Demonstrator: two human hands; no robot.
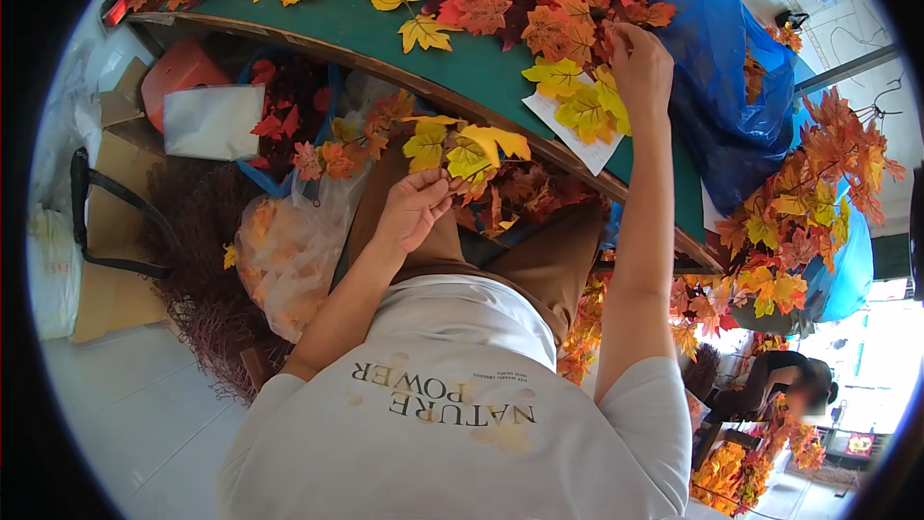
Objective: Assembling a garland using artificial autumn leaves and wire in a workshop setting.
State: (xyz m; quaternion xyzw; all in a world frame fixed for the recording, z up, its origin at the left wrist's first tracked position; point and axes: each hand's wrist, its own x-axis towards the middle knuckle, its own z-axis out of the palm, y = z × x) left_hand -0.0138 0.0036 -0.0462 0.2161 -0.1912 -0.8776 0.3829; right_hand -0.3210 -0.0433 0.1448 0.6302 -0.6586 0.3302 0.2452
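Over my lap, my left hand (416, 207) pinches the stem end of a garland of artificial maple leaves (423, 144), yellow near the fingers and orange-red toward its left end. My right hand (642, 67) reaches over the green table at the right, fingers closed at the edge of the leaf pile. Just below those fingers lie yellow-green maple leaves (582, 101), partly over a white paper (575, 135). Whatever the right fingertips grip is hidden among orange leaves. Red, orange and yellow leaves (476, 5) spread across the far side of the table.
The green tabletop (318, 24) has a wooden front edge. A blue plastic bag (707, 67) stands right of my right hand. Leaf garlands (818, 193) hang at the right. Below the table sit a clear bag (284, 260) and a cardboard box (120, 279). Another person (780, 380) bends at lower right.
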